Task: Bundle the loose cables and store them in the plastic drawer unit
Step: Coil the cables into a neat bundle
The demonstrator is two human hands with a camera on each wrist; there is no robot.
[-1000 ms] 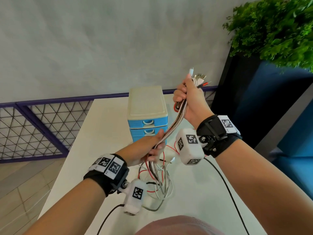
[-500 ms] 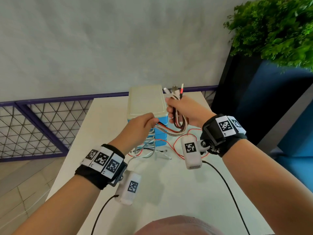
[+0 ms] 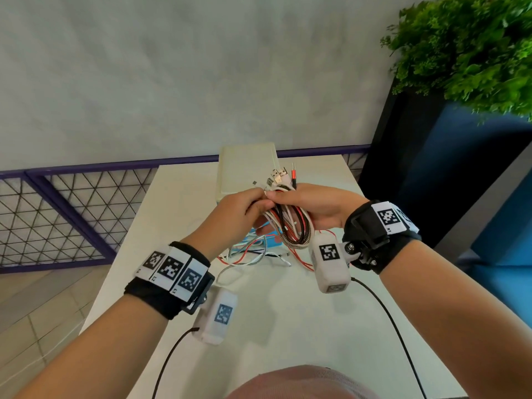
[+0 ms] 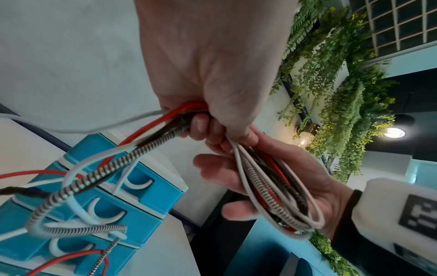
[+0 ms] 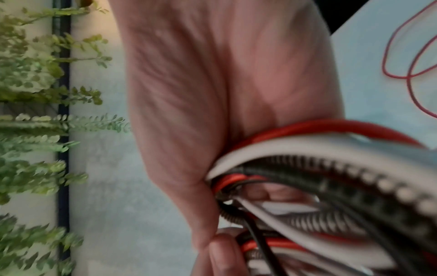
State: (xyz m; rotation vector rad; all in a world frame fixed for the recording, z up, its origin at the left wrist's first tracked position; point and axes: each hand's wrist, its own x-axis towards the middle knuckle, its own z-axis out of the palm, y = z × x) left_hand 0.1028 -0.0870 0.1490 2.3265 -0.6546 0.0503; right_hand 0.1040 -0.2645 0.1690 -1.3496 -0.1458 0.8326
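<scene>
Several cables (white, red, black and braided) are folded into a loop that lies in my right hand, whose thumb and fingers pinch its top. Their plugs stick up past the fingers. My left hand grips the same cables right beside the right hand. The loose tails hang down to the table in front of the drawer unit, which has a cream top and blue drawers, all shut. In the right wrist view the loop crosses my palm, blurred.
The white table runs toward me, with a thin red cable lying on it. A purple mesh railing stands at the left and a dark planter with a green plant at the right. A black wire trails from the wrist camera.
My right hand came down from head height to just in front of the drawer unit. The left hand rose to meet it, and the long cable run is now folded into a loop.
</scene>
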